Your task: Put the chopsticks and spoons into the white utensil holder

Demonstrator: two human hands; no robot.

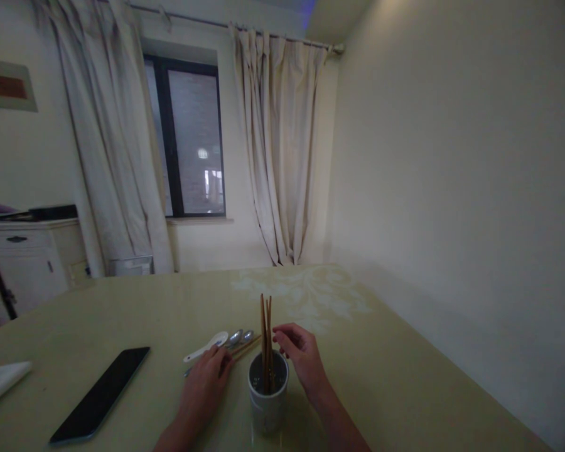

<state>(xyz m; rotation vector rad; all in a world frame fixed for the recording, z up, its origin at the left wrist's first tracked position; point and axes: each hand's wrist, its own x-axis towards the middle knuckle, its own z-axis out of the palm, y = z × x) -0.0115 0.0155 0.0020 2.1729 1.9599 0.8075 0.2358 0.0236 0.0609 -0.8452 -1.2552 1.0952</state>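
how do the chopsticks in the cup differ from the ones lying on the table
Pose: the standing chopsticks rise nearly upright from the cup, while the lying chopsticks rest flat on the table.
Nearest hand: the standing chopsticks are beside the right hand; the lying chopsticks run toward the left hand.
Colour: the standing chopsticks look redder, the lying chopsticks paler.
Shared: both are thin, straight, brownish sticks.

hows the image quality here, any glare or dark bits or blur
In the head view: dim, soft light overall; bright reflections on the window; small highlights on the metal spoons; a dark interior in the cup, against which the chopsticks are distinct; a soft shadow low on the right wall; fine detail slightly smeared.
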